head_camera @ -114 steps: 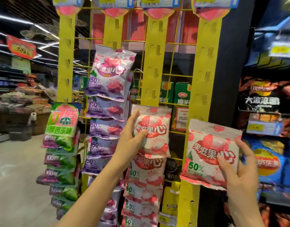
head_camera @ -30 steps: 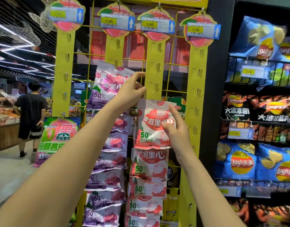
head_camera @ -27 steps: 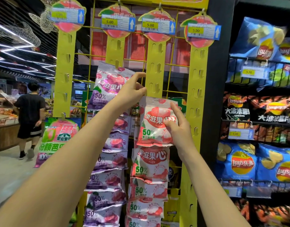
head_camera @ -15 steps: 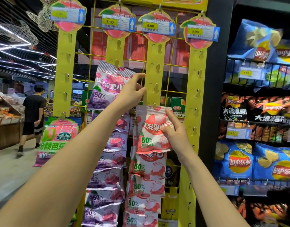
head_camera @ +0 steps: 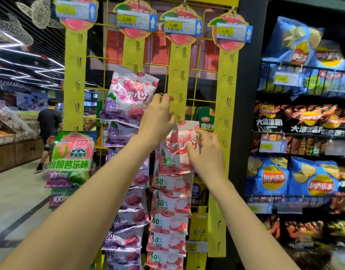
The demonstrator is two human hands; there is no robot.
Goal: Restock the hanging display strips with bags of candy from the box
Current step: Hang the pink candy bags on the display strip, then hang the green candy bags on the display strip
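Note:
Four yellow display strips hang on a wire grid. My left hand [head_camera: 160,117] is raised to the third strip [head_camera: 179,75], its curled fingertips holding the strip's left edge. My right hand [head_camera: 205,152] grips a red-and-white candy bag [head_camera: 174,152] against that strip; the bag's top edge sits at a hook just below my left hand. Several more red-and-white bags [head_camera: 169,211] hang beneath it. Purple bags [head_camera: 128,98] fill the second strip [head_camera: 133,53]. A green bag [head_camera: 72,152] hangs on the first strip [head_camera: 76,75]. The fourth strip [head_camera: 226,84] is bare. The box is out of view.
A black pillar [head_camera: 243,114] stands right of the strips. Beyond it, wire shelves [head_camera: 302,197] hold blue and dark chip bags. A person in black [head_camera: 49,125] walks in the aisle at the left, beside wooden produce counters [head_camera: 14,151].
My right hand brought the red-and-white bag from the fourth strip to the third and set its top at a hook. My left hand rose to that strip, and its fingers have curled.

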